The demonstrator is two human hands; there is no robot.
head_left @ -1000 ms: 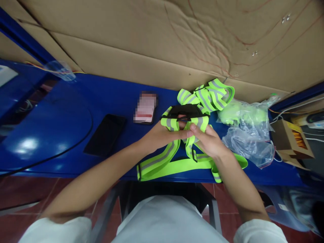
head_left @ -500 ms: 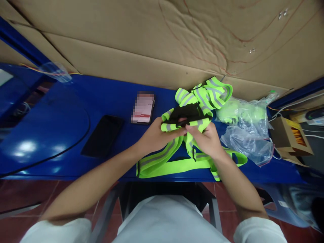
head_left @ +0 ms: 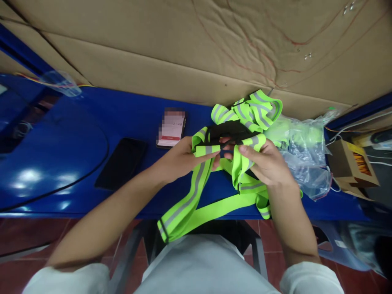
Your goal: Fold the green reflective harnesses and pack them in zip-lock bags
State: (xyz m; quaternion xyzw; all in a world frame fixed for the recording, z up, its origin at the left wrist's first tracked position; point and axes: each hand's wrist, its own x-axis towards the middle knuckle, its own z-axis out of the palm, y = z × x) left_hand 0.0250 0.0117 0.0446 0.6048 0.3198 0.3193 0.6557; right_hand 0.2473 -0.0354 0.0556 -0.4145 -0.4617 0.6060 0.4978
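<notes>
Between my hands is a neon yellow-green reflective strap (head_left: 196,183) with a grey stripe and black fittings. My left hand (head_left: 180,159) pinches one part of it, thumb hidden behind the band. My right hand (head_left: 263,161) grips another part, its thumb pressed on the band near a dark gap. A black piece (head_left: 228,130) of the strap spans behind the fingers. Lower down, loops of the strap lie on the blue table (head_left: 82,122), and one end with a black slider hangs past the front edge. Another bundled reflective strap (head_left: 260,110) rests just beyond my hands.
A lit phone (head_left: 171,128) and a dark phone (head_left: 121,163) lie left of my hands. Clear plastic bags (head_left: 306,143), some holding green straps, are at right, beside an open cardboard box (head_left: 352,167). A clear cup (head_left: 65,83) and a black cable (head_left: 92,171) are at left.
My hands have moved apart, the right one shifting right, and the held strap is spread wider. Its lower left loop has slid down over the table's front edge.
</notes>
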